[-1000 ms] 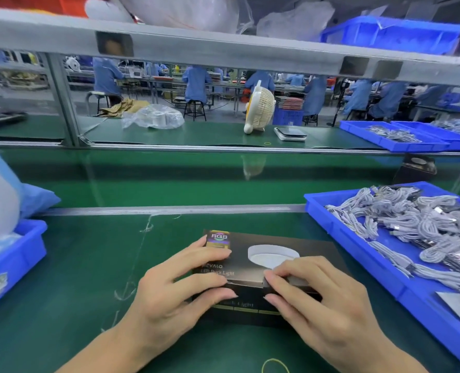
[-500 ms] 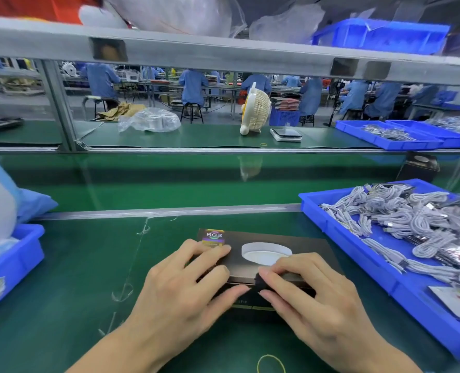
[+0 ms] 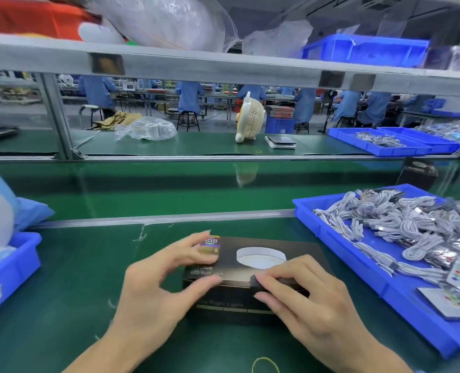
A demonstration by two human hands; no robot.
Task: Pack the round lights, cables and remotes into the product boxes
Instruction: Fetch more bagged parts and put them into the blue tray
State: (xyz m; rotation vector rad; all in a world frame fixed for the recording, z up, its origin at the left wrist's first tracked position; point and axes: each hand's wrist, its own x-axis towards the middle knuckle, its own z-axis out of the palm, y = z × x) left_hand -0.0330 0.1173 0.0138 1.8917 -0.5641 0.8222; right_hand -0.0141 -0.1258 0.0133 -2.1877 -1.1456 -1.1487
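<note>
While the flat black cardboard product box [image 3: 253,267] lies on the green table [image 3: 70,278] straight ahead of the person, both hands work at its near edge. The left hand [image 3: 153,294] has its fingers [image 3: 194,246] spread and lightly curled over the box's left end, thumb at the near left corner. The right hand [image 3: 312,300] pinches the box's near flap between thumb and flat-lying fingers [image 3: 282,267]. To the right, just beside the box, a blue plastic tray [image 3: 328,232] holds bundled grey cables [image 3: 401,219].
</note>
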